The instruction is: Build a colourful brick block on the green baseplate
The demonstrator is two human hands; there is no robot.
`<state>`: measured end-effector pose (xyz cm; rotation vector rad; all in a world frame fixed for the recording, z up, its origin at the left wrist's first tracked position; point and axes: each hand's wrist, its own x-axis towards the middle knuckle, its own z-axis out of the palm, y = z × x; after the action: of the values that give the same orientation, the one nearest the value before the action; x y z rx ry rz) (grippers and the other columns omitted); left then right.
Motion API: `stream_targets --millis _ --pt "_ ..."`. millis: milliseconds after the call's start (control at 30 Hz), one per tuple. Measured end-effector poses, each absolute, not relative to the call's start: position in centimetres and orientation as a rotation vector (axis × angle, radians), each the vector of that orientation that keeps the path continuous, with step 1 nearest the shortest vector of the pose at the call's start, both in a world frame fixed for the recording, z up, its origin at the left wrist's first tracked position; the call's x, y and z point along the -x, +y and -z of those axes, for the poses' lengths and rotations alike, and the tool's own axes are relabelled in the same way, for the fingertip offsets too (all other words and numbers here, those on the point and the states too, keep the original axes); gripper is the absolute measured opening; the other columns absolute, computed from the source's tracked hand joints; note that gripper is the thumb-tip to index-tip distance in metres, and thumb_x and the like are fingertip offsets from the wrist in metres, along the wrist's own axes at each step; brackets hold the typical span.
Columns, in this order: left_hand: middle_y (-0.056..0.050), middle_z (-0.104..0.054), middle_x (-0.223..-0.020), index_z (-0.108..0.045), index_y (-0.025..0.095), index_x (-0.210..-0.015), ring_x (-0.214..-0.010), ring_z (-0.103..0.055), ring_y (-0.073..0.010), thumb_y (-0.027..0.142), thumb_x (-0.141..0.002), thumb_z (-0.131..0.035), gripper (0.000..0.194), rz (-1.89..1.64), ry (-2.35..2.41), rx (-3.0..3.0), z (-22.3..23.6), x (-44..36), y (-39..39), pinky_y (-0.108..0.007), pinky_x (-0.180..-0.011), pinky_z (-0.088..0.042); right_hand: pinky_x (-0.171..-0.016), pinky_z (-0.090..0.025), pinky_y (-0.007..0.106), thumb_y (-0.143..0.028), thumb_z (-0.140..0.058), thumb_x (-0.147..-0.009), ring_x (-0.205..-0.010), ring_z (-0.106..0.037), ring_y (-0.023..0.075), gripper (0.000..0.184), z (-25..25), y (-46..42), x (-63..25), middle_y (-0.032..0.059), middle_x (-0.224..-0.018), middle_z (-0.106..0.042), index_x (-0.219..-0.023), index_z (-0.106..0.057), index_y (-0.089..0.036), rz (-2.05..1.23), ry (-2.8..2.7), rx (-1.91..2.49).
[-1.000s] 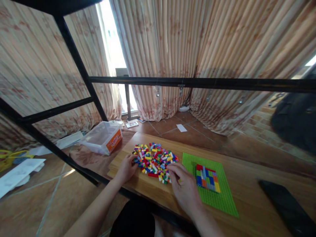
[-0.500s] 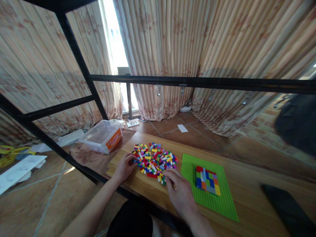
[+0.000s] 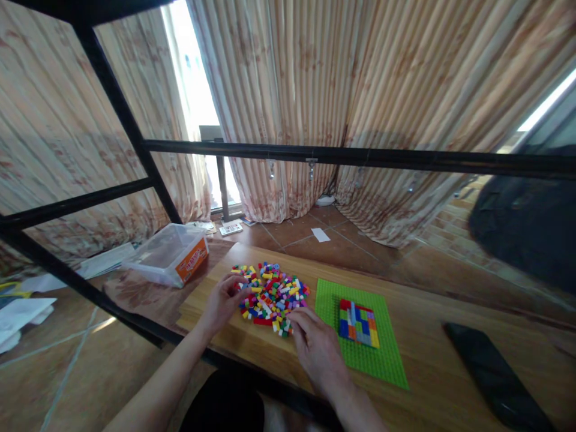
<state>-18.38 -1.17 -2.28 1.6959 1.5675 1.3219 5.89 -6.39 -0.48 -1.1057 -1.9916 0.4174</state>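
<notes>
A pile of small multicoloured toy bricks [image 3: 272, 294] lies on the wooden bench top. At its left edge is my left hand [image 3: 224, 303], thumb and fingers a little apart over the bricks. My right hand [image 3: 317, 348] is at the pile's lower right edge with its fingers pinched together; whatever is between the fingertips is too small to name. To the right of that hand lies a green baseplate [image 3: 382, 366]. It carries a flat block of bricks [image 3: 360, 324] in blue, red, orange, yellow and grey, with a light grey-blue piece on top.
A black phone-like slab [image 3: 492, 372] lies on the bench's right. Left of the bench stands a clear plastic box [image 3: 157, 255] with an orange label. A black metal rail [image 3: 270, 150] crosses ahead, before patterned curtains [image 3: 288, 72]. Papers [image 3: 321, 234] lie on the tiled floor.
My right hand has shifted left and slightly down along the pile's edge. My left hand's fingers have spread a little at the pile. The view has turned slightly right.
</notes>
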Motion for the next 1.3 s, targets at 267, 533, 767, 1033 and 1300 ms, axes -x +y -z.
stream_targets --millis 267,533,767,1033,1300 --pt "-0.002 -0.065 -0.074 -0.071 0.019 -0.090 -0.064 -0.056 -0.0141 0.035 -0.081 -0.061 0.021 -1.101 1.104 -1.522 -1.2 6.0 -2.1 -0.026 -0.061 -0.045 -0.081 -0.054 0.031 -0.013 -0.046 -0.089 -0.092 -0.067 0.0187 0.029 -0.4 -6.7 -8.5 0.0084 -0.103 -0.069 -0.113 -0.062 -0.020 -0.377 -1.805 1.225" --pt "0.001 -0.061 -0.067 -0.069 0.015 -0.098 -0.056 -0.051 -0.0089 0.036 -0.071 -0.074 0.035 -0.958 0.806 -1.031 0.0 0.2 -1.5 -0.023 -0.057 -0.040 -0.073 -0.053 0.032 -0.029 -0.054 -0.089 -0.081 -0.066 0.0185 0.020 -0.6 -6.9 -12.8 0.0074 -0.099 -0.070 -0.104 -0.066 -0.021 -0.427 -1.569 1.374" --pt "-0.001 -0.064 -0.071 -0.068 0.014 -0.101 -0.059 -0.054 -0.0095 0.035 -0.070 -0.076 0.039 -0.920 0.744 -0.885 1.4 -1.6 -1.5 -0.023 -0.059 -0.041 -0.082 -0.052 0.035 -0.029 -0.053 -0.090 -0.093 -0.066 0.0207 0.021 0.0 -6.1 -14.3 0.0088 -0.102 -0.070 -0.102 -0.067 -0.021 -0.500 -1.562 1.369" --pt "-0.003 -0.067 -0.076 -0.066 0.013 -0.099 -0.053 -0.053 -0.0082 0.041 -0.071 -0.072 0.040 -0.921 0.776 -1.044 2.8 -2.5 -1.0 -0.023 -0.056 -0.044 -0.081 -0.051 0.035 -0.040 -0.052 -0.091 -0.088 -0.066 0.0207 0.029 0.7 -5.4 -15.6 0.0084 -0.099 -0.070 -0.102 -0.067 -0.019 -0.640 -1.469 1.487" --pt "-0.006 -0.074 -0.097 -0.064 0.016 -0.110 -0.084 -0.067 -0.0159 0.018 -0.090 -0.047 0.026 -0.842 1.389 -1.867 0.6 1.7 0.3 -0.025 -0.073 -0.053 -0.079 -0.050 0.036 -0.038 -0.056 -0.088 -0.088 -0.064 0.0208 0.025 1.2 -5.4 -14.6 0.0074 -0.101 -0.068 -0.100 -0.067 -0.020 -0.586 -1.509 1.485"
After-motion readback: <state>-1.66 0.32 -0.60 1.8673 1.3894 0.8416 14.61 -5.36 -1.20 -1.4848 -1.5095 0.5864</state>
